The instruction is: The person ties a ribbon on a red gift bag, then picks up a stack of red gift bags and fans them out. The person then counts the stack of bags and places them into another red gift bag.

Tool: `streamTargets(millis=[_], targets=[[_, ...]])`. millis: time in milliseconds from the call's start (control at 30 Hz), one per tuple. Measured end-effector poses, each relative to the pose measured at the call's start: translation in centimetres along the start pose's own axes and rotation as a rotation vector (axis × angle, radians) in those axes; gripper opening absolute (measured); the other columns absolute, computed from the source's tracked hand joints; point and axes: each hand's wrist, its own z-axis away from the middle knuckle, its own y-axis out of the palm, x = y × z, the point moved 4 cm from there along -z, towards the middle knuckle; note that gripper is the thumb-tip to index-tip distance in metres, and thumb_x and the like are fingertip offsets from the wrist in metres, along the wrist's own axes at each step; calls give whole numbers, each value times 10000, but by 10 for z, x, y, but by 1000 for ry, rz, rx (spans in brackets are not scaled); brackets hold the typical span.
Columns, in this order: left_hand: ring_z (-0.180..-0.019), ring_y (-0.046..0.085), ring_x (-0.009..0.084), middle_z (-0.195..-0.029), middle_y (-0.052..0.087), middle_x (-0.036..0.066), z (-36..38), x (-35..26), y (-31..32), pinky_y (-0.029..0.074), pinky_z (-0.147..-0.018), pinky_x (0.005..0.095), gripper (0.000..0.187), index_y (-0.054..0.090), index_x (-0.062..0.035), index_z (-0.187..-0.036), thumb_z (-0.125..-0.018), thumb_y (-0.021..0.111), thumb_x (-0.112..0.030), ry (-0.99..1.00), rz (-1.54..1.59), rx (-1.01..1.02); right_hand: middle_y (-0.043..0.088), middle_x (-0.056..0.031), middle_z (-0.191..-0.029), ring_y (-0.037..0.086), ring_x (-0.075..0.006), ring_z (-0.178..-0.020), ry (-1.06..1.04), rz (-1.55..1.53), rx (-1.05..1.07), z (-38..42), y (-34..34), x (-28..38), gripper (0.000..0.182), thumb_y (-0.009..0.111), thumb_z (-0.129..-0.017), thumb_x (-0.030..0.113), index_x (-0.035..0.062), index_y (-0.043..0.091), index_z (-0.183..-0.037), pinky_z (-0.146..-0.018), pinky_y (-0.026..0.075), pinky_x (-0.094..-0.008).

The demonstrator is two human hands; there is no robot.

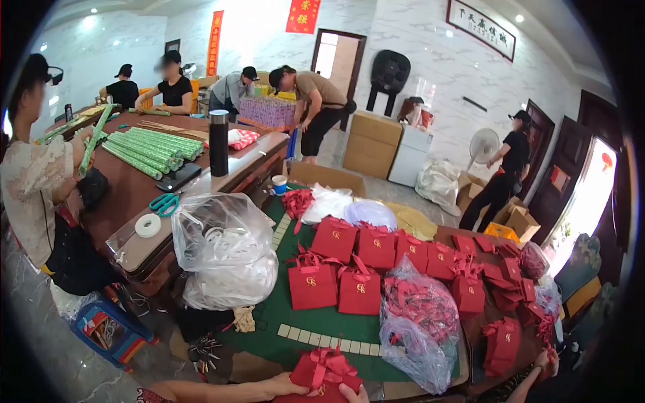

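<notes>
At the bottom edge, a red gift bag (pixel 316 379) with a ribbon on top is held between my two hands. My left hand (pixel 285 385) has its fingers closed on the bag's left side. My right hand (pixel 354 393) grips its right side, partly cut off by the frame. Beyond them, several red bags with gold lettering (pixel 312 285) stand in rows on the green table mat (pixel 269 349). A clear plastic bag full of red ribbons (pixel 420 302) lies to the right of these. A curved row of white tiles (pixel 329 341) lies just beyond my hands.
A plastic bag of white material (pixel 225 248) sits left, by teal scissors (pixel 164 203) and a white tape roll (pixel 148 226). Green rolls (pixel 144 151) and a black bottle (pixel 219 144) occupy the brown table. Several people work around; a co-worker's hand (pixel 547 363) is at lower right.
</notes>
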Motion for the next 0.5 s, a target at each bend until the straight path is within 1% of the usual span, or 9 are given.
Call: streamTargets(millis=[67,100,133,167,233,267,367,400,500], targets=[[-1134,599,162,-1216,656,55,-1,4,7,445,-1027,318,556,586,-60,-1294,-791,803,-151,-14,-41,64,659,-98,-1150,645,-244,-1007,-320,96,34,17,18,40,402,677,-927,168,65,570,-1300,-834,538,-364],[-1132,603,170,-1230,652,59,-1,5,16,449,-1029,332,547,583,-62,-1298,-805,798,-164,-54,88,113,622,-113,-1198,603,-178,-1102,-207,208,89,-6,-4,29,616,768,-845,109,-6,443,-1355,-963,498,-350],[-1131,608,178,-1243,647,62,-2,9,25,453,-1032,346,538,581,-65,-1302,-820,792,-178,-99,212,157,619,-121,-1190,597,-184,-1096,-257,197,66,10,-6,30,574,729,-892,192,-26,446,-1341,-944,500,-334],[-1131,608,178,-1243,647,62,-2,24,36,453,-1032,346,538,581,-65,-1302,-820,792,-178,-138,200,194,619,-121,-1190,597,-184,-1096,-247,190,12,9,-17,30,574,729,-892,192,-26,446,-1341,-944,500,-334],[-1177,594,227,-1302,614,92,-5,62,46,441,-1063,409,577,540,-60,-1333,-849,777,-264,-466,482,79,617,-124,-1192,588,-182,-1101,-4,692,132,-16,-31,24,546,676,-934,232,-53,440,-1336,-938,492,-316],[-1177,594,227,-1302,614,92,-7,64,49,441,-1063,409,577,540,-60,-1333,-849,777,-264,-483,467,99,624,-135,-1178,587,-186,-1092,-18,688,109,-10,-29,33,548,642,-954,314,-78,472,-1297,-935,481,-308],[-1207,581,260,-1320,606,116,-12,69,58,426,-1079,455,584,534,-57,-1345,-858,763,-284,-459,678,174,626,-157,-1164,580,-179,-1079,-33,773,28,0,-31,58,559,639,-951,359,-92,508,-1255,-929,471,-312],[-1216,577,271,-1325,603,124,-13,68,59,421,-1084,471,587,532,-57,-1349,-861,758,-291,-445,750,192,669,-247,-1056,658,-324,-1023,-164,757,-9,3,-31,62,695,633,-905,530,-86,527,-1210,-894,494,-389],[-1232,568,280,-1337,596,130,-21,63,65,412,-1092,483,601,522,-62,-1362,-866,747,-317,-420,818,231,687,-207,-959,680,-321,-916,-208,805,-81,10,-30,76,638,620,-914,532,-62,568,-1143,-805,516,-393]])
